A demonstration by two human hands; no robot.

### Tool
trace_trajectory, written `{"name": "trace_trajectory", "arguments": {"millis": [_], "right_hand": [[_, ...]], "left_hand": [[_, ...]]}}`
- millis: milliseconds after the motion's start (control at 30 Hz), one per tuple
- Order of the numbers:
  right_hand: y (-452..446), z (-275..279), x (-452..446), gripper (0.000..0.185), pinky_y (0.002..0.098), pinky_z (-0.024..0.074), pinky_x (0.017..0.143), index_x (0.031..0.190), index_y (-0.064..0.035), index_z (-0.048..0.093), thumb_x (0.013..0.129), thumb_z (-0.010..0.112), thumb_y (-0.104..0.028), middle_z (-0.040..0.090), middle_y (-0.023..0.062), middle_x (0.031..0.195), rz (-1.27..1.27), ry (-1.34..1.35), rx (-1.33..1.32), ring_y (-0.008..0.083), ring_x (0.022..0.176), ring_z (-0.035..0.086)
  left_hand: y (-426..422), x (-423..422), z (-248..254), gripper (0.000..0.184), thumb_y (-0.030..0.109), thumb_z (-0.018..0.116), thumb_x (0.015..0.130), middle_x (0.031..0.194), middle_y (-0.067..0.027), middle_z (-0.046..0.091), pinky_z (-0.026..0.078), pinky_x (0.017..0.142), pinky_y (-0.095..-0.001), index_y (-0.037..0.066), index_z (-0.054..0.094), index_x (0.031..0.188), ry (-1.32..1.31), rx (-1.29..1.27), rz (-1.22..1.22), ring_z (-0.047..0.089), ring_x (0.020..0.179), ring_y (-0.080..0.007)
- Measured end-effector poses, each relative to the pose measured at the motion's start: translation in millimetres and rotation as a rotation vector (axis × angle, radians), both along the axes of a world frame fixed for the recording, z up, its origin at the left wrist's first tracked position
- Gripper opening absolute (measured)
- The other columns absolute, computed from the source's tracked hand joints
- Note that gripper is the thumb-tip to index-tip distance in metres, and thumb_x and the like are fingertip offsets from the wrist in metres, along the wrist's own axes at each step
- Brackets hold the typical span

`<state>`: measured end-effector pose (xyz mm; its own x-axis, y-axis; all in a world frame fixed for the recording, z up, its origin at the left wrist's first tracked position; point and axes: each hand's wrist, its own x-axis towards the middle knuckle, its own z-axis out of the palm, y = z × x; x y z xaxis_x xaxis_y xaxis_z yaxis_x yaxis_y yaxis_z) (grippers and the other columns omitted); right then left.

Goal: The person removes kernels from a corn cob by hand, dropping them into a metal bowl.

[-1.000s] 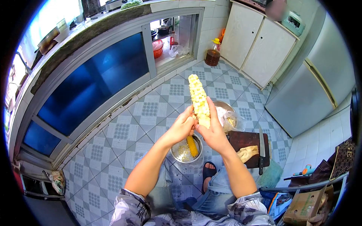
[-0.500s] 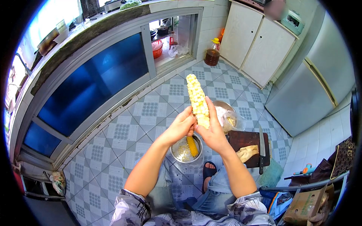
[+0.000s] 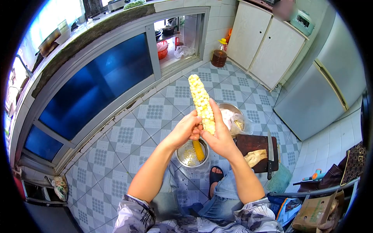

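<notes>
A pale yellow corn cob (image 3: 201, 99), partly stripped of kernels, points up and away from me, leaning slightly left. My right hand (image 3: 220, 136) is wrapped round its lower end, thumb across the near side. On the cob's left side my left hand (image 3: 185, 131) presses with closed fingers; whether loose kernels lie in them is hidden. Below the hands stands a metal bowl (image 3: 179, 156) with loose kernels on its bottom. A darker yellow corn cob (image 3: 199, 150) leans inside that bowl, its upper end near my left fingers.
To the right a dark cutting board (image 3: 246, 143) carries a knife (image 3: 270, 153) and a beige cloth-like piece (image 3: 255, 157). Behind it sits another metal bowl (image 3: 228, 106) with plastic bags. An oil jug (image 3: 219, 54) stands by the white cabinet (image 3: 248, 35); a fridge (image 3: 311, 101) is at right.
The held cob has shifted slightly left at its top and turned a little. My left fingers have moved slightly along its lower left side. The bowl and board stay in place.
</notes>
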<state>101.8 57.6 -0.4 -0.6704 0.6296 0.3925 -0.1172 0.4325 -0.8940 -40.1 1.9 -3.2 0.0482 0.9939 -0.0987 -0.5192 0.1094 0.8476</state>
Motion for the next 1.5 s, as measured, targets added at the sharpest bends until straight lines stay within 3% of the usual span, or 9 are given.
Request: {"name": "trace_trajectory", "arguments": {"millis": [400,467,600,800,867,967,1167,1267,1500], "right_hand": [[-6,0,-2,0.080,0.0372,0.0386,0.095,0.143,-0.0085,0.012,0.075,0.053,-0.001,0.042,0.0224,0.128,0.006,0.027,0.009,0.0308,0.115,0.047],[-8,3,-1,0.081,0.0308,0.0352,0.098,0.144,-0.0073,0.010,0.075,0.050,0.007,0.036,0.0130,0.132,-0.010,-0.006,0.024,0.0194,0.118,0.041],[-10,6,-4,0.081,0.0306,0.0356,0.097,0.144,-0.0079,0.010,0.076,0.052,0.007,0.036,0.0128,0.131,0.014,0.017,-0.002,0.0192,0.117,0.041],[-15,8,-7,0.081,0.0302,0.0375,0.096,0.144,-0.0083,0.009,0.077,0.052,0.009,0.037,0.0123,0.130,0.111,0.224,-0.459,0.0185,0.116,0.042],[-10,1,-9,0.082,0.0302,0.0390,0.095,0.144,-0.0072,0.004,0.077,0.049,0.008,0.037,0.0146,0.131,0.081,0.170,-0.232,0.0194,0.115,0.044],[-8,4,-6,0.081,0.0319,0.0395,0.094,0.144,-0.0075,0.008,0.077,0.050,0.005,0.039,0.0161,0.130,0.083,0.155,-0.269,0.0215,0.114,0.046],[-4,3,2,0.078,0.0383,0.0404,0.092,0.143,-0.0113,0.017,0.076,0.056,-0.005,0.043,0.0228,0.125,-0.116,-0.152,0.204,0.0343,0.111,0.049],[-6,8,5,0.079,0.0387,0.0401,0.092,0.143,-0.0124,0.017,0.076,0.057,-0.005,0.045,0.0241,0.123,-0.136,-0.272,0.271,0.0367,0.111,0.049],[2,-7,0,0.079,0.0398,0.0387,0.094,0.143,-0.0114,0.016,0.075,0.055,-0.005,0.046,0.0249,0.122,-0.035,-0.003,-0.030,0.0386,0.111,0.048]], "left_hand": [[-1,5,-2,0.041,0.020,0.036,0.086,0.076,0.0024,0.046,0.029,0.046,-0.0173,0.005,0.040,0.124,0.180,0.060,0.112,0.036,0.055,-0.0032],[-2,6,0,0.042,0.019,0.035,0.086,0.076,0.0030,0.046,0.030,0.047,-0.0172,0.005,0.040,0.124,0.226,0.068,0.124,0.038,0.056,-0.0030],[-1,10,-3,0.041,0.018,0.035,0.084,0.074,0.0047,0.045,0.029,0.046,-0.0171,0.005,0.043,0.122,0.271,0.057,0.204,0.037,0.056,-0.0024],[-1,2,-1,0.033,0.013,0.037,0.081,0.070,0.0050,0.041,0.024,0.043,-0.0169,0.006,0.047,0.112,0.137,0.042,0.139,0.033,0.053,-0.0019],[0,-1,-1,0.030,0.012,0.037,0.081,0.069,0.0049,0.041,0.023,0.043,-0.0167,0.006,0.047,0.109,0.065,0.017,0.096,0.032,0.052,-0.0018],[1,-2,-1,0.025,0.012,0.040,0.083,0.067,0.0050,0.040,0.022,0.042,-0.0169,0.007,0.047,0.106,-0.071,0.042,0.032,0.030,0.051,-0.0018],[0,7,5,0.023,0.018,0.042,0.088,0.068,0.0055,0.040,0.024,0.043,-0.0176,0.007,0.046,0.109,0.212,-0.019,0.091,0.031,0.052,-0.0019],[-2,9,4,0.025,0.019,0.040,0.089,0.069,0.0055,0.041,0.025,0.044,-0.0179,0.007,0.045,0.111,0.308,0.032,0.106,0.032,0.053,-0.0020],[6,-1,-15,0.028,0.016,0.037,0.088,0.074,0.0041,0.045,0.026,0.045,-0.0178,0.006,0.047,0.112,0.127,-0.011,0.023,0.034,0.054,-0.0027]]}}
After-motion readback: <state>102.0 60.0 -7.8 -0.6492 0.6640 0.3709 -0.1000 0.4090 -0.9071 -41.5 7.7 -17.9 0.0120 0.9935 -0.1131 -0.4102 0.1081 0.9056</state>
